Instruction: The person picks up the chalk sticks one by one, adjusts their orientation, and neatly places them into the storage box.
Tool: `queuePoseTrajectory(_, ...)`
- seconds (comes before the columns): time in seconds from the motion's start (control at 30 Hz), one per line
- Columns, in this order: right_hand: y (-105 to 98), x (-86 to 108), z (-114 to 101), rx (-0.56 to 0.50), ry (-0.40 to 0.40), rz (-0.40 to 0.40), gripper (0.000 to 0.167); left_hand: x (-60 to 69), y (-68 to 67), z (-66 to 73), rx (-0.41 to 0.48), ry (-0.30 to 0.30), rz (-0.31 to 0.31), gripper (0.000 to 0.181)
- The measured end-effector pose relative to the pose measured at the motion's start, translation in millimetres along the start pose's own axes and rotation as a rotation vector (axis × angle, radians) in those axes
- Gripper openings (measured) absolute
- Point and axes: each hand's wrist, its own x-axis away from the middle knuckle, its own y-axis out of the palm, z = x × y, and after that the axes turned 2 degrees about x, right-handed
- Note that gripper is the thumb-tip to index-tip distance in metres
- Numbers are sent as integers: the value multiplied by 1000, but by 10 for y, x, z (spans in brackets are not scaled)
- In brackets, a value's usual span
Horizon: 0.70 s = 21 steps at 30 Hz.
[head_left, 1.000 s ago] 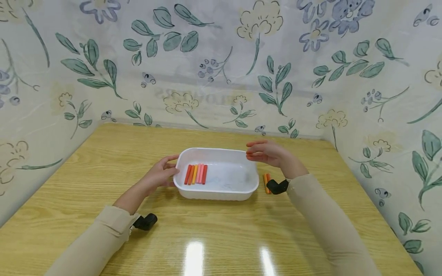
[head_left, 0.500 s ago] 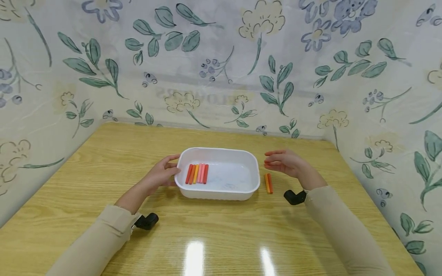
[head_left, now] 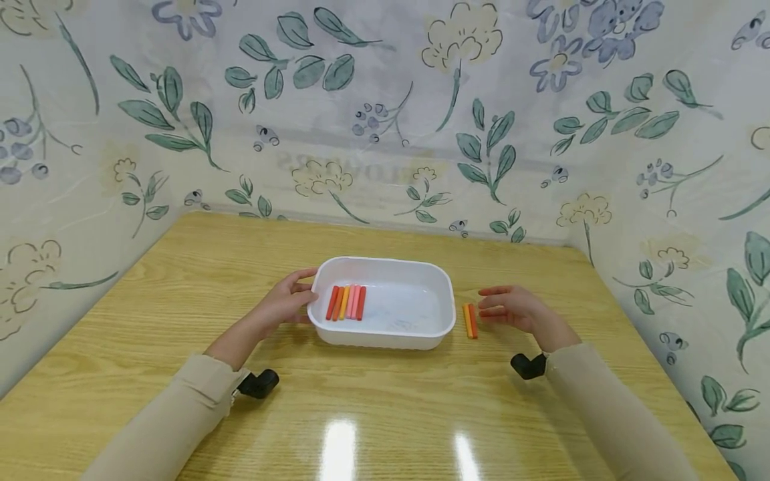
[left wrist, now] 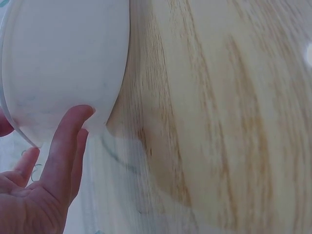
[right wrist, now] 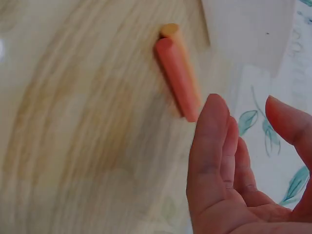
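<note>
A white plastic basin (head_left: 385, 341) stands on the table with a short row of chalk sticks (head_left: 345, 302) in its left half, red, orange, yellow and pink. At its left end, my left hand (head_left: 287, 300) holds the wall, thumb over the rim and fingers against the outside. Two more chalk sticks, one yellow (head_left: 466, 321) and one orange-red (head_left: 473, 321), lie side by side on the table just right of the basin. My right hand (head_left: 516, 310) hovers right beside them, fingers apart from the thumb and holding nothing. Reddish colour marks its fingertips.
The wood-grain table (head_left: 385, 407) reaches back to a flower-printed sheet (head_left: 385, 133) that encloses it at the back and sides. Light glares off the front of the tabletop. Faint smudges mark the basin floor.
My right hand has gone from over the basin's right end to the right and down, beside the two loose chalk sticks. My left hand and the basin stay in place.
</note>
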Motion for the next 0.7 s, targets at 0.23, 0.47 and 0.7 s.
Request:
queuePoseTrajectory(0.23,2,-18,127,68,3,-49,60,-7,1,-2,-1,-11,7,57)
queuePoseTrajectory(0.47,62,-81,201,124,18,-28,68,-14,4,-9,3,-7,-2,58)
queuePoseTrajectory(0.7,94,-119,210,205,4,-19,64,-8,6,-15,1,-3,5,58)
